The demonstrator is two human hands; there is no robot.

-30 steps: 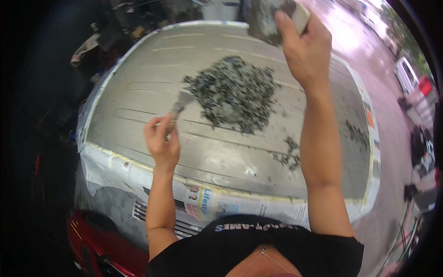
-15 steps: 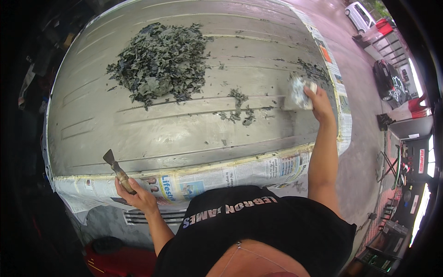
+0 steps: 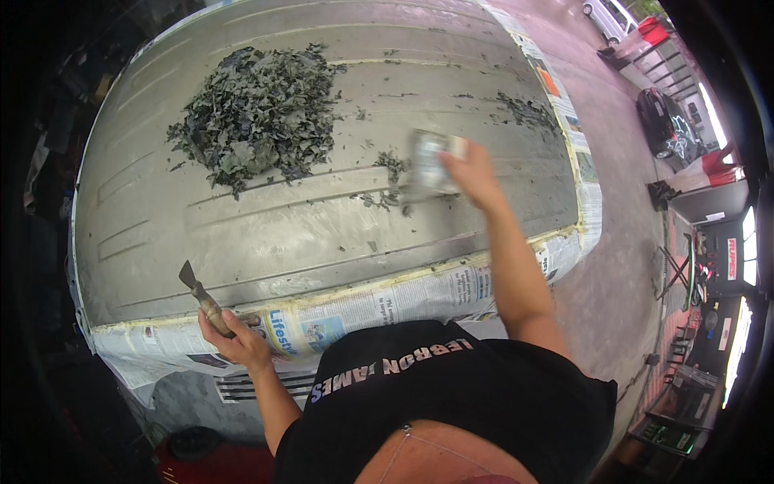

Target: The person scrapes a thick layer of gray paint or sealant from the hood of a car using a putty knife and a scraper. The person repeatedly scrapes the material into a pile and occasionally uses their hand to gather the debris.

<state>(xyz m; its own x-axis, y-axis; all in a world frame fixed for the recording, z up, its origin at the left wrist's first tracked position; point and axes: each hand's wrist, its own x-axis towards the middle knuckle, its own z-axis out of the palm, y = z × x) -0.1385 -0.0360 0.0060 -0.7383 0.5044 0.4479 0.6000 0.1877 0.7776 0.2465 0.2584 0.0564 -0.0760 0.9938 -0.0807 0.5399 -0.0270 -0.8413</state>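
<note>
My left hand point(image 3: 239, 342) is closed round the worn handle of a scraper point(image 3: 201, 297), its flared blade pointing up and away over the near edge of a vehicle roof point(image 3: 322, 234). My right hand point(image 3: 472, 173) grips a wide, flat, whitish brush-like tool point(image 3: 431, 165), smeared by motion, so its exact kind cannot be made out. This tool is low over the roof, beside small clumps of dark paint flakes point(image 3: 393, 165). Left of these lies a large heap of grey-green paint flakes point(image 3: 258, 117). More flakes point(image 3: 528, 111) are scattered toward the right edge.
Newspaper point(image 3: 419, 294) is taped along the roof's near and right edges. Low raised ribs run across the roof. On the floor to the right stand a dark car point(image 3: 665, 125), a folding stand point(image 3: 676, 270) and shelving with tools. A pale van point(image 3: 610, 19) is farther off.
My right hand has swept leftward across the roof with the brush-like tool, from near the right edge to the small flake clumps. My left hand still holds the scraper in much the same place.
</note>
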